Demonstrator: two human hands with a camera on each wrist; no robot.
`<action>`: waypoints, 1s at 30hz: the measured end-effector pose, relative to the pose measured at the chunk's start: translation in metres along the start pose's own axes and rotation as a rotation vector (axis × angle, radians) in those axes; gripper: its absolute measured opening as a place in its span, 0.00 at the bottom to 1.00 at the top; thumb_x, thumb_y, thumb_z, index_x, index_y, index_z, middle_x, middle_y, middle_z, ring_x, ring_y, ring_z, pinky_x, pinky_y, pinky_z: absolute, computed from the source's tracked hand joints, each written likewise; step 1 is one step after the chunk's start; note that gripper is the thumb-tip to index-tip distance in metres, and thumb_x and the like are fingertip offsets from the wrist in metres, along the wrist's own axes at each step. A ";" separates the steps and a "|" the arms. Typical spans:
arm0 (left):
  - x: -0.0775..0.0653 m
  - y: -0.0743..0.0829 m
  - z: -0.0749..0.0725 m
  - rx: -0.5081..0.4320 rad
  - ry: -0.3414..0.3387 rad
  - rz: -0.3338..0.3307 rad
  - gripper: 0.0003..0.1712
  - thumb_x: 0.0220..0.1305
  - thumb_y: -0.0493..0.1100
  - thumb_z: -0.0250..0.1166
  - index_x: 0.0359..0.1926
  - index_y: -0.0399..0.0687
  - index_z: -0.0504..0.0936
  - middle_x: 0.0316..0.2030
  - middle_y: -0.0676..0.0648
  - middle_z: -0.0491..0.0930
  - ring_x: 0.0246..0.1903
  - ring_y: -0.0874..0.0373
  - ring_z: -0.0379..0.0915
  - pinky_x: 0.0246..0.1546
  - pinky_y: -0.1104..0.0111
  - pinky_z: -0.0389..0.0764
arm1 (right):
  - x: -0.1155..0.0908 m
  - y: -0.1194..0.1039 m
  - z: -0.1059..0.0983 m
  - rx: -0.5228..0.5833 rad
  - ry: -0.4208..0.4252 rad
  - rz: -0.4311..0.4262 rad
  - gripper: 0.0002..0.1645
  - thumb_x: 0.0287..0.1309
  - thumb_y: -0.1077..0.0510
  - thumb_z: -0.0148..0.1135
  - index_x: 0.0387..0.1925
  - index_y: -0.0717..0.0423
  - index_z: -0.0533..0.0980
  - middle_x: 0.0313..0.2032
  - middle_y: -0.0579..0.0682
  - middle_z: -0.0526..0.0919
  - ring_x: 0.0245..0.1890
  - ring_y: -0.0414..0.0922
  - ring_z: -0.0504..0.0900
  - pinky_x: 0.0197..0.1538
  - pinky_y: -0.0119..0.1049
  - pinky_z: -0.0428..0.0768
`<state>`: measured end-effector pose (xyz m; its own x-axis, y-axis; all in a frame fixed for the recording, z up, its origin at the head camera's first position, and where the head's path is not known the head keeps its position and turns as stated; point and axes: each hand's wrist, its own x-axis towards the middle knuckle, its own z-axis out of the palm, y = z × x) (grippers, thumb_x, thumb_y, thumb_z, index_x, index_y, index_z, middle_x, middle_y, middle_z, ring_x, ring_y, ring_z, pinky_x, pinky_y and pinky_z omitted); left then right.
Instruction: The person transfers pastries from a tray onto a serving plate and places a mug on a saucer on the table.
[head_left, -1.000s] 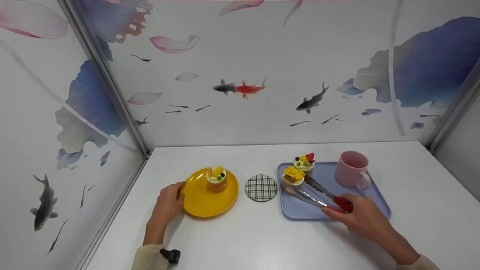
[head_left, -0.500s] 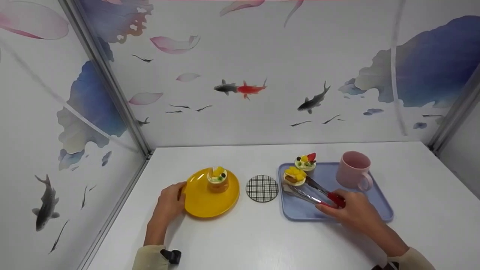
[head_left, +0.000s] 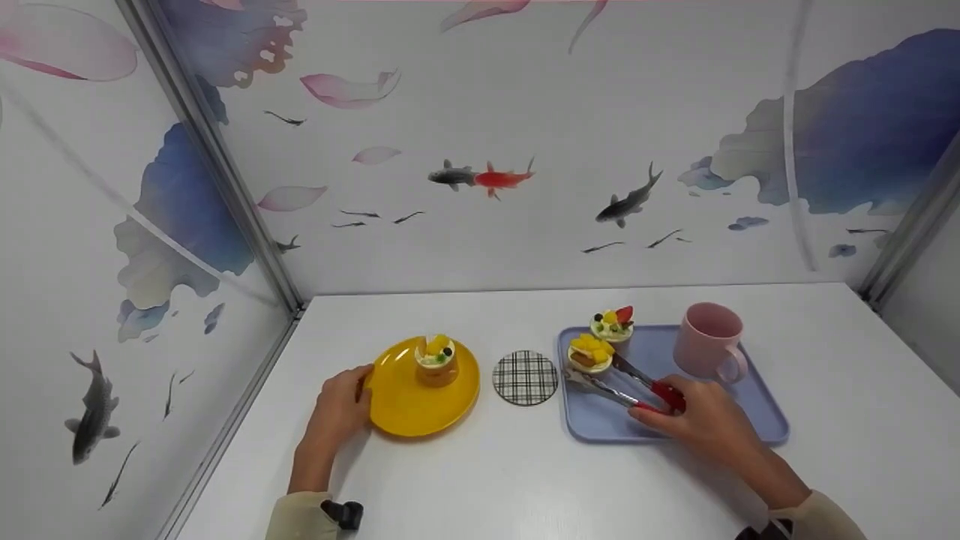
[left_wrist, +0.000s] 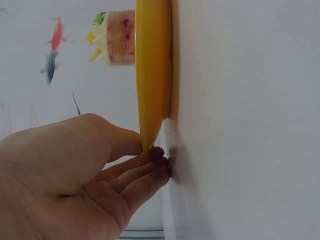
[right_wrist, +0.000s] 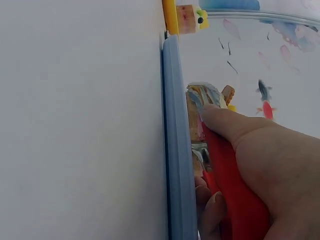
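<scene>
My left hand [head_left: 341, 405] pinches the near-left rim of a yellow plate [head_left: 405, 409] between thumb and fingers; the left wrist view shows the thumb on top and fingertips beneath. A small dessert cup [head_left: 436, 364] topped with fruit stands on that plate. My right hand [head_left: 709, 420] holds red-handled metal tongs [head_left: 615, 393] over the blue tray [head_left: 615, 429]. Their arms are spread, one on either side of a dessert cup with yellow fruit cubes [head_left: 591, 354]. Right behind it stands another dessert cup [head_left: 612, 327] with a strawberry piece.
A pink mug [head_left: 708, 341] stands at the back right of the tray. Between plate and tray lies a round checked coaster [head_left: 525, 378] on the white table [head_left: 480, 480]. Printed panels [head_left: 525, 97] rise behind the table and on its left side.
My right hand has moved slightly left with the tongs, whose arms have advanced along the yellow-fruit dessert cup. The left hand stays on the plate rim.
</scene>
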<state>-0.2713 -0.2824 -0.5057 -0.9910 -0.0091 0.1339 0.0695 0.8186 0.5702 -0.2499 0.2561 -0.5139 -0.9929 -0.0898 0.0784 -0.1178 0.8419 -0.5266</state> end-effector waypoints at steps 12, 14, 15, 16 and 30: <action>0.001 0.001 0.000 0.004 -0.011 -0.031 0.27 0.78 0.34 0.63 0.74 0.33 0.75 0.66 0.35 0.83 0.66 0.38 0.79 0.74 0.43 0.77 | 0.001 -0.005 0.001 0.028 -0.037 -0.037 0.38 0.53 0.36 0.84 0.53 0.59 0.85 0.27 0.45 0.77 0.31 0.43 0.75 0.28 0.27 0.71; 0.001 0.001 0.000 0.003 -0.012 -0.031 0.27 0.78 0.34 0.63 0.74 0.33 0.75 0.66 0.35 0.83 0.67 0.38 0.79 0.74 0.43 0.77 | 0.001 -0.005 0.001 0.024 -0.043 -0.037 0.37 0.54 0.36 0.83 0.54 0.58 0.84 0.27 0.46 0.77 0.31 0.43 0.75 0.28 0.27 0.71; 0.002 0.001 0.000 -0.001 -0.013 -0.033 0.27 0.78 0.34 0.63 0.74 0.33 0.75 0.66 0.35 0.83 0.67 0.39 0.79 0.75 0.43 0.77 | 0.001 -0.006 0.001 0.025 -0.046 -0.035 0.37 0.54 0.37 0.83 0.54 0.58 0.84 0.27 0.46 0.77 0.31 0.43 0.75 0.28 0.28 0.71; 0.002 0.001 0.000 -0.002 -0.014 -0.033 0.27 0.78 0.34 0.63 0.74 0.33 0.75 0.66 0.35 0.83 0.67 0.38 0.79 0.75 0.43 0.77 | 0.001 -0.006 0.002 0.025 -0.048 -0.032 0.37 0.55 0.36 0.83 0.54 0.58 0.84 0.27 0.46 0.77 0.31 0.43 0.75 0.28 0.28 0.71; 0.000 0.002 -0.001 0.011 -0.013 -0.020 0.27 0.77 0.32 0.63 0.74 0.32 0.75 0.67 0.33 0.82 0.69 0.36 0.77 0.75 0.43 0.76 | 0.000 -0.003 0.002 0.011 -0.002 -0.050 0.38 0.55 0.35 0.82 0.56 0.60 0.88 0.19 0.44 0.72 0.25 0.41 0.72 0.24 0.27 0.61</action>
<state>-0.2714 -0.2811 -0.5036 -0.9935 -0.0184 0.1122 0.0484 0.8245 0.5638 -0.2498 0.2529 -0.5143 -0.9857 -0.1328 0.1034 -0.1676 0.8306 -0.5310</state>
